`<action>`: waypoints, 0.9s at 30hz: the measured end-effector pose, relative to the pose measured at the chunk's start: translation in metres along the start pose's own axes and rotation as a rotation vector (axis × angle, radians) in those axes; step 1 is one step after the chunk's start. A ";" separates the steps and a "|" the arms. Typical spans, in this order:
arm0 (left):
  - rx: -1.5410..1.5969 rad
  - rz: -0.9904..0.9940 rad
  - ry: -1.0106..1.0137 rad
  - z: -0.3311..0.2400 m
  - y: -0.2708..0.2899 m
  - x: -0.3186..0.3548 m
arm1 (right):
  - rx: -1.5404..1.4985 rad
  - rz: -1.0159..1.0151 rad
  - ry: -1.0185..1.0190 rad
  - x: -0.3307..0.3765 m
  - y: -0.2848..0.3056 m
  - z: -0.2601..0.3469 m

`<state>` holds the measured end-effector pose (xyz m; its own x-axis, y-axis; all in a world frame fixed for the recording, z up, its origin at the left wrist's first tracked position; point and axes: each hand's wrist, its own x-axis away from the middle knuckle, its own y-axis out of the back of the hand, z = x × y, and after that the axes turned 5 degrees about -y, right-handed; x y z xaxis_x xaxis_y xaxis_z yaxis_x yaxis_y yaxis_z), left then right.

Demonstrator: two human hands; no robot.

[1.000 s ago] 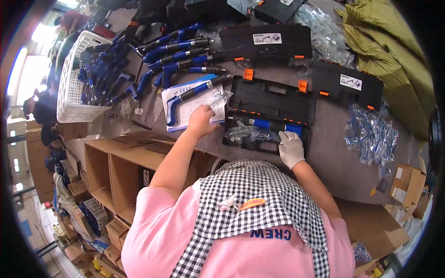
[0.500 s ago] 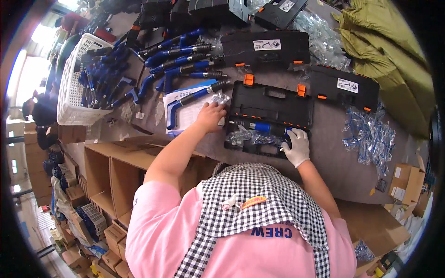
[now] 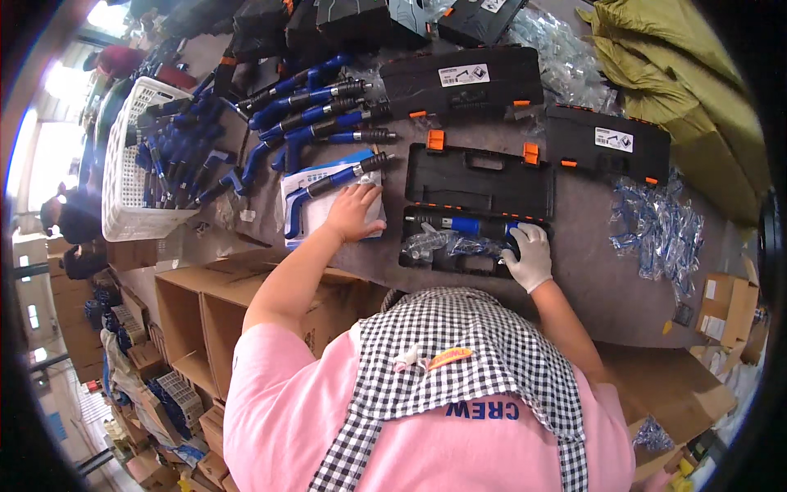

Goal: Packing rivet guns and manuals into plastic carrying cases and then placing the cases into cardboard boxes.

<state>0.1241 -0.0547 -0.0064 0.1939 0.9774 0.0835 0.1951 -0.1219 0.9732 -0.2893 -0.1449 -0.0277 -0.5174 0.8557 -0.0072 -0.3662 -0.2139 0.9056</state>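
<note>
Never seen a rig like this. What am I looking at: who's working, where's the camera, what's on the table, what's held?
No robot: each grip is a person's own hand. The left of two fisheye cameras worn on the head looks down, so straight edges bend near the rim.

The left grip, bare, lies over papers beside a blue-and-black tool. The right grip, gloved, has its fingers at a similar tool in an open black case. Whether either grasps firmly, I can't tell.

Around them: more blue tools, a white basket, closed black cases.
</note>
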 end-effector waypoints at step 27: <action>-0.101 -0.255 0.191 0.039 -0.020 0.034 | -0.014 -0.058 -0.008 -0.001 -0.006 0.000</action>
<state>0.1646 -0.0262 -0.0314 -0.0350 0.9901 -0.1361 0.1161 0.1393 0.9834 -0.2864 -0.1440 -0.0334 -0.4888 0.8706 -0.0561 -0.4062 -0.1702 0.8978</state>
